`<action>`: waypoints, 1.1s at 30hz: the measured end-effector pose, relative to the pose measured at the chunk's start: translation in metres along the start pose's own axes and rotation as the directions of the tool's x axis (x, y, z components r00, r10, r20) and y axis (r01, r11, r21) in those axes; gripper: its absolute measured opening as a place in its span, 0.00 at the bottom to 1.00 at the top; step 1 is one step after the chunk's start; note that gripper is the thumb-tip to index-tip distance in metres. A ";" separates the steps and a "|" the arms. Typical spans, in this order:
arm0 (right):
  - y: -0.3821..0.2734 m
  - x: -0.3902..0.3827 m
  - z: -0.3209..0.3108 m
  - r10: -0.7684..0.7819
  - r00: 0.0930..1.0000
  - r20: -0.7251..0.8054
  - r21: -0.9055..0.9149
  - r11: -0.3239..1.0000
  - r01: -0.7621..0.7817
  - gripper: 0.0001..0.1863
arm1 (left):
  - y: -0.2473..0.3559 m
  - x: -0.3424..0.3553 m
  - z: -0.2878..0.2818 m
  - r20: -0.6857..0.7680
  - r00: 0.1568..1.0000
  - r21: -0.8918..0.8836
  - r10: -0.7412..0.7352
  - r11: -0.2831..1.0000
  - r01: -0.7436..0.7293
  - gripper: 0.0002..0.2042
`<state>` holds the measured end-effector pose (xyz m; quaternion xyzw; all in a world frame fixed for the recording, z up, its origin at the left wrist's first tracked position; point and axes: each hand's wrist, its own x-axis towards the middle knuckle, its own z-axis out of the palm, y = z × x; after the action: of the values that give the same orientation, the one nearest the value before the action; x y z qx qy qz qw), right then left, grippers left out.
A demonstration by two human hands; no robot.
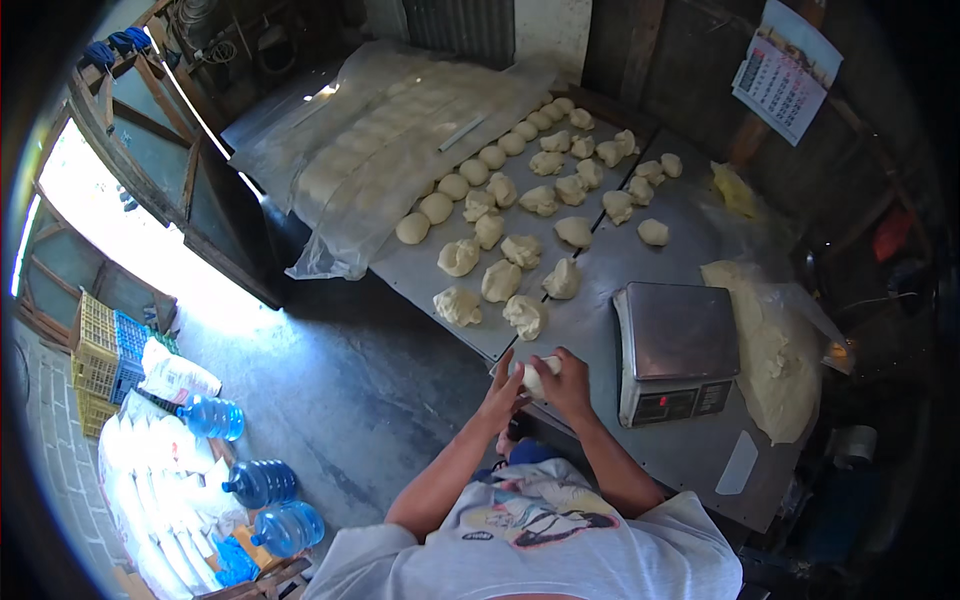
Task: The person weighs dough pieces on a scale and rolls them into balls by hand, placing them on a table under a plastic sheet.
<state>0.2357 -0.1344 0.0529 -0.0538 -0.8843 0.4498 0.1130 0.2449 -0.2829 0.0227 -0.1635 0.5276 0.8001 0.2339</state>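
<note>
1. Grey table [592, 325], before the person.
2. Dough slab [783, 365], along the table's right edge.
3. Scale [678, 335], just beside the slab.
4. Left hand [503, 397] and right hand [568, 386], half-curled, together grasping a dough piece [540, 378] at the table's near edge.

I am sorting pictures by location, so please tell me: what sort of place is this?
Probably a small bakery or dough workshop: smooth dough balls and rough dough lumps lie on a table, where a weighing scale stands beside a large dough mass.
</note>
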 end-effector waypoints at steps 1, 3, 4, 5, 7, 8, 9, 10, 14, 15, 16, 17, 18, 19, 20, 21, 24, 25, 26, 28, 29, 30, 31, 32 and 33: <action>0.005 0.003 0.020 0.007 0.997 0.077 0.194 0.981 -0.022 0.20 | 0.005 0.008 0.004 -0.088 0.993 -0.009 0.073 0.997 -0.074 0.38; -0.002 0.007 0.034 0.194 0.946 0.258 0.400 0.870 -0.288 0.17 | 0.021 0.019 0.008 -0.322 0.921 0.091 0.217 0.976 -0.198 0.27; -0.001 0.006 0.044 0.212 0.940 0.268 0.404 0.861 -0.309 0.17 | 0.032 0.019 0.009 -0.330 0.922 0.101 0.201 0.979 -0.177 0.27; -0.003 0.014 0.056 0.205 0.978 0.034 0.526 0.828 -0.192 0.17 | 0.047 0.026 0.015 -0.356 0.871 0.214 0.337 0.937 -0.275 0.27; -0.027 0.030 0.066 0.179 0.951 -0.251 0.602 0.799 0.008 0.16 | 0.055 0.049 0.004 -0.278 0.817 0.371 0.505 0.841 -0.394 0.23; -0.047 0.039 0.062 0.146 0.942 -0.303 0.583 0.810 0.062 0.17 | 0.057 0.054 -0.003 -0.273 0.829 0.387 0.489 0.844 -0.371 0.23; -0.052 0.050 0.055 0.095 0.985 -0.143 0.560 0.828 0.002 0.17 | 0.061 0.059 -0.006 -0.181 0.891 0.236 0.416 0.898 -0.371 0.24; -0.052 0.062 0.043 0.032 0.999 0.013 0.522 0.852 -0.034 0.17 | 0.066 0.068 -0.004 -0.067 0.931 0.066 0.359 0.932 -0.355 0.26; -0.029 0.108 -0.003 0.186 0.975 -0.124 0.108 0.979 -0.173 0.15 | 0.117 0.089 0.014 0.106 0.994 0.043 -0.023 0.999 0.018 0.41; -0.014 0.108 -0.003 0.135 0.961 -0.239 -0.055 0.987 -0.153 0.16 | 0.115 0.102 0.006 0.103 0.994 0.138 0.042 0.989 -0.056 0.40; 0.003 0.107 -0.003 0.056 0.936 -0.348 -0.227 0.963 -0.142 0.16 | 0.119 0.114 -0.007 0.125 0.991 0.144 0.038 0.988 -0.056 0.40; 0.013 0.101 0.002 0.033 0.913 -0.406 -0.314 0.933 -0.173 0.17 | 0.130 0.127 -0.024 0.150 0.989 0.066 -0.006 0.998 -0.004 0.40; 0.024 0.088 0.013 0.006 0.887 -0.462 -0.393 0.895 -0.211 0.18 | 0.143 0.141 -0.042 0.179 0.983 -0.007 -0.050 0.999 0.052 0.39; 0.046 0.073 0.034 0.025 0.914 -0.404 -0.485 0.842 -0.238 0.19 | 0.150 0.158 -0.061 0.174 0.984 -0.020 -0.042 0.999 0.046 0.37; 0.063 0.058 0.053 0.062 0.938 -0.341 -0.575 0.775 -0.260 0.21 | 0.154 0.173 -0.081 0.166 0.985 -0.038 -0.042 0.998 0.049 0.36; 0.062 0.049 0.066 0.062 0.932 -0.356 -0.585 0.763 -0.274 0.21 | 0.164 0.183 -0.101 0.117 0.993 -0.028 -0.012 0.999 0.016 0.34; 0.055 0.059 0.091 -0.057 0.882 -0.467 -0.572 0.780 -0.253 0.20 | 0.204 0.219 -0.154 0.027 1.000 -0.032 -0.009 0.999 0.010 0.29; 0.059 0.064 0.091 0.071 0.877 -0.476 -0.483 0.812 -0.328 0.17 | 0.217 0.231 -0.182 0.039 0.997 -0.033 0.071 0.997 -0.069 0.28; 0.056 0.067 0.087 0.195 0.865 -0.463 -0.413 0.816 -0.405 0.14 | 0.226 0.242 -0.201 0.050 0.990 -0.059 0.134 0.990 -0.131 0.27; 0.037 0.081 0.101 0.208 0.802 -0.560 -0.451 0.735 -0.506 0.12 | 0.260 0.276 -0.239 0.012 0.934 0.100 0.356 0.929 -0.356 0.23; 0.030 0.107 0.093 0.169 0.731 -0.661 -0.452 0.688 -0.568 0.10 | 0.279 0.291 -0.246 0.001 0.924 0.180 0.382 0.909 -0.376 0.19; 0.019 0.133 0.091 0.150 0.735 -0.661 -0.465 0.686 -0.559 0.10 | 0.301 0.304 -0.258 -0.009 0.910 0.285 0.415 0.873 -0.395 0.16; 0.004 0.162 0.094 0.134 0.779 -0.612 -0.414 0.785 -0.461 0.09 | 0.318 0.317 -0.273 -0.019 0.850 0.365 0.527 0.795 -0.484 0.13; -0.008 0.192 0.098 0.115 0.812 -0.572 -0.346 0.864 -0.366 0.09 | 0.334 0.336 -0.283 -0.007 0.780 0.443 0.626 0.701 -0.559 0.10; -0.019 0.223 0.097 0.084 0.837 -0.541 -0.333 0.892 -0.305 0.07 | 0.358 0.346 -0.281 -0.007 0.828 0.623 0.560 0.650 -0.435 0.09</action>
<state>-0.0046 -0.1781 0.0467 -0.2856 -0.8851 0.2345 0.2828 -0.2359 -0.5911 0.0121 -0.0085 0.7963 0.6047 -0.0105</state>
